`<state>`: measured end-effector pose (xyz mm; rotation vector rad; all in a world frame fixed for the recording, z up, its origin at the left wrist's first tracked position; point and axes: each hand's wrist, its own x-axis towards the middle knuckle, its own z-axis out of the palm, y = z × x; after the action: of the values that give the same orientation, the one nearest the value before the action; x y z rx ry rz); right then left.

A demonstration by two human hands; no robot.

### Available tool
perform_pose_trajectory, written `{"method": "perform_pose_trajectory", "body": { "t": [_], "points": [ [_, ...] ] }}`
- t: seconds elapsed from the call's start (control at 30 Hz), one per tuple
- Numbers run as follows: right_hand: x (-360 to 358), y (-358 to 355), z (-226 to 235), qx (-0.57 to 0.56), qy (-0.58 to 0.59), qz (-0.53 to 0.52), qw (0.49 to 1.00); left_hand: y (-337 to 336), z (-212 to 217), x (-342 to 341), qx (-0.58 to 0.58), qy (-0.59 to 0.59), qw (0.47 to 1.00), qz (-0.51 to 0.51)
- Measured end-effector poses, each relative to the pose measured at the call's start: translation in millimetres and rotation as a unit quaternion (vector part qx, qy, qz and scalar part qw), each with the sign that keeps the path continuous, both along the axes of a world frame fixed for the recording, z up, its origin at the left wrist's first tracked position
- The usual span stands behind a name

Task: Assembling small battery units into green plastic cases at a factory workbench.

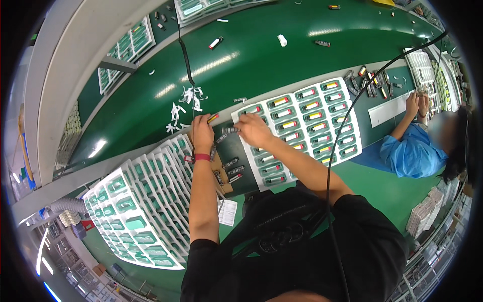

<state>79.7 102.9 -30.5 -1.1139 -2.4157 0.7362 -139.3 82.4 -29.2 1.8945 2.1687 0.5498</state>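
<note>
My left hand is closed on a small cylinder with a red and yellow label, which sticks out past its fingertips. To its right, my right hand has its fingers bent together at the end of a small dark cylinder, held in a pinch. That hand reaches over the left edge of a white tray with rows of green-looking recesses. Many recesses hold labelled cylinders, such as one with a yellow band. Several dark cylinders lie between the tray and my left forearm.
A fanned stack of white trays stands left of my left forearm. White paper scraps litter the green bench. A black cable crosses the view. At right, a person in blue works beside a pile of cylinders.
</note>
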Motion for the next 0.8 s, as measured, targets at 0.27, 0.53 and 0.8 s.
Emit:
{"method": "perform_pose_trajectory", "body": {
  "t": [0.27,0.53,0.8],
  "points": [
    [-12.1,-44.5,-22.9,0.136,-0.06,0.115,0.982,-94.2,81.0,63.4,0.057,-0.16,0.984,0.047],
    [-15.4,-56.1,90.0,-0.043,0.024,0.157,0.986,-231.8,307.5,89.8,0.104,0.082,0.979,0.157],
    [-67.7,-77.0,275.1,-0.119,0.218,0.214,0.945,-277.4,416.2,-131.0,0.298,0.351,0.837,0.295]
  ]
}}
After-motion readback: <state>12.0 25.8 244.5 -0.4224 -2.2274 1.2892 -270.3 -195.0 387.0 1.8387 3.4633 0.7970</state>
